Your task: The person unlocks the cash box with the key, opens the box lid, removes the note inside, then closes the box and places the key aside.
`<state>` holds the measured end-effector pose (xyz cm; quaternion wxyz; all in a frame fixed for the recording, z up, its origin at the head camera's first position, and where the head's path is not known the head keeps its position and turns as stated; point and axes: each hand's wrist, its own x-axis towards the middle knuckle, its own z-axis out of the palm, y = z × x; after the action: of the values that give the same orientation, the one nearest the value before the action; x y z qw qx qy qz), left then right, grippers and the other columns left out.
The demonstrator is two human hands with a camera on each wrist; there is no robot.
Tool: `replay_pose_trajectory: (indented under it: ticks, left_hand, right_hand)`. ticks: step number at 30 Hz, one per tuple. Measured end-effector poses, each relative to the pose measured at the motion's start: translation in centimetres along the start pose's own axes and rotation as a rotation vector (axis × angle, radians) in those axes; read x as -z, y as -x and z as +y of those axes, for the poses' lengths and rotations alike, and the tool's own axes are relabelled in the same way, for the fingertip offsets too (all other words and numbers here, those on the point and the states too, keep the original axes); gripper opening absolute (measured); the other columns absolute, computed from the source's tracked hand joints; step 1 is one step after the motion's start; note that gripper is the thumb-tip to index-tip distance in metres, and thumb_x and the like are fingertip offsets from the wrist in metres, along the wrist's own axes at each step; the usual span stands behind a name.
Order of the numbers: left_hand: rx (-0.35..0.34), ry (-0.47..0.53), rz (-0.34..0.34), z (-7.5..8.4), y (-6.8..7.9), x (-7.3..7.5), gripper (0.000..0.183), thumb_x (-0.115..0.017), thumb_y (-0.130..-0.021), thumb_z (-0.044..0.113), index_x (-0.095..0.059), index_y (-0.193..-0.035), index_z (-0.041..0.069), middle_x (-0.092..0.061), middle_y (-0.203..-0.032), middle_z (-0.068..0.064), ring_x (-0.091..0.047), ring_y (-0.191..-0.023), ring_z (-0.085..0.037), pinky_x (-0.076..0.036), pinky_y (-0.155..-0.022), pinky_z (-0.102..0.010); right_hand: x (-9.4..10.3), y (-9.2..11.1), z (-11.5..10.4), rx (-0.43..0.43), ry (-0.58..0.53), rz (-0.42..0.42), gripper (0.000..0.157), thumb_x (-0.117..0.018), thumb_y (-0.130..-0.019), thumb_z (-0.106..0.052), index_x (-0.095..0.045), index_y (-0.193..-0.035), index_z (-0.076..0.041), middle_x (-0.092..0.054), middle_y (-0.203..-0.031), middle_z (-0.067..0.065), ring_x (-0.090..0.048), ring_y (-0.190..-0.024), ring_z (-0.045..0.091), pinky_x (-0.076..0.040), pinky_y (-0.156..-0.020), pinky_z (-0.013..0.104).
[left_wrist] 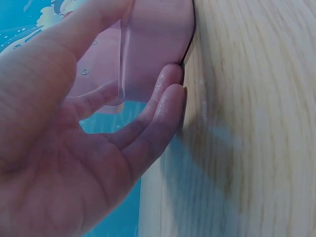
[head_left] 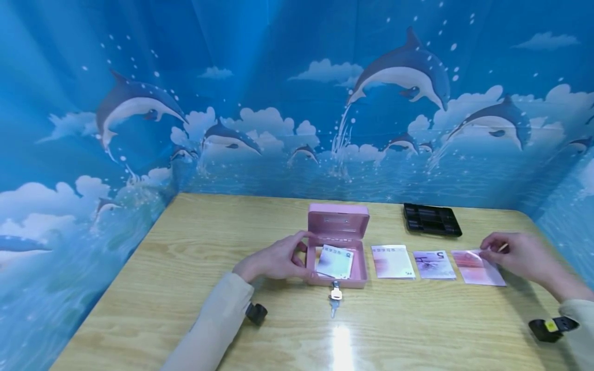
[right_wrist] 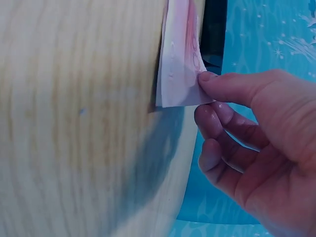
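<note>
A pink cash box [head_left: 361, 282] stands with its lid raised, several folded banknotes [head_left: 335, 262] inside it. My left hand [head_left: 281, 257] grips the box's left side, thumb near the front corner and fingers toward the back; the left wrist view shows fingertips [left_wrist: 168, 106] against the side wall low by the table. At the right, my right hand [head_left: 520, 255] pinches the upper corner of a pink banknote [head_left: 478, 269] between thumb and fingers. In the right wrist view, this folded banknote [right_wrist: 180, 79] has its held edge lifted. Keys [head_left: 335, 294] hang from the box's front lock.
Between the box and the right hand lie a pale pink banknote [head_left: 392, 262] and a purple banknote [head_left: 434, 265] marked 5. Behind them is a black compartment tray [head_left: 431, 220]. A blue dolphin-print curtain [head_left: 269, 154] borders the wooden table [head_left: 185, 278] at the back and sides.
</note>
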<state>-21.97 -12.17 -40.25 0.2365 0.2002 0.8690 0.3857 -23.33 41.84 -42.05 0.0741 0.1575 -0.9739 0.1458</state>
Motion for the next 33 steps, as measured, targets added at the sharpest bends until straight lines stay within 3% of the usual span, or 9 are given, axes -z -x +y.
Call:
replay_pose_trajectory:
  ticks: [11,20,27,33]
  left_hand:
    - [0.008,0.012,0.006,0.26,0.07,-0.1,0.087,-0.086,-0.082,0.038,-0.037,-0.153,0.029,-0.059,-0.132,-0.004,-0.066,-0.097,-0.011,-0.055,-0.095,-0.035]
    - [-0.023,0.037,-0.005,0.23,0.1,-0.16,0.082,-0.085,-0.085,0.035,-0.039,-0.151,0.026,-0.059,-0.13,-0.003,-0.067,-0.098,-0.011,-0.055,-0.095,-0.035]
    - [-0.009,0.005,0.006,0.27,0.05,-0.09,0.085,-0.086,-0.083,0.035,-0.038,-0.152,0.029,-0.058,-0.132,-0.004,-0.066,-0.097,-0.01,-0.054,-0.096,-0.035]
    - [-0.003,-0.008,0.006,0.29,0.05,-0.01,0.086,-0.086,-0.083,0.036,-0.037,-0.153,0.028,-0.059,-0.132,-0.005,-0.066,-0.097,-0.01,-0.055,-0.095,-0.034]
  right_hand:
    - [0.05,-0.22,0.26,-0.041,0.004,-0.06,0.007,-0.08,-0.085,-0.009,-0.073,-0.087,-0.011,-0.068,-0.078,-0.003,-0.051,-0.067,-0.009,-0.045,-0.057,0.022]
    - [0.17,-0.27,0.29,-0.066,0.042,-0.076,0.008,-0.079,-0.085,-0.01,-0.073,-0.088,-0.007,-0.069,-0.079,0.001,-0.061,-0.069,0.008,-0.048,-0.059,0.025]
    - [0.1,0.03,0.41,-0.011,0.051,-0.012,0.008,-0.079,-0.083,-0.005,-0.073,-0.085,-0.008,-0.068,-0.076,-0.003,-0.055,-0.064,-0.005,-0.046,-0.057,0.022]
    - [0.69,-0.05,-0.41,-0.07,0.025,-0.038,0.011,-0.075,-0.088,-0.009,-0.074,-0.095,-0.002,-0.071,-0.081,0.006,-0.064,-0.069,0.011,-0.046,-0.058,0.021]
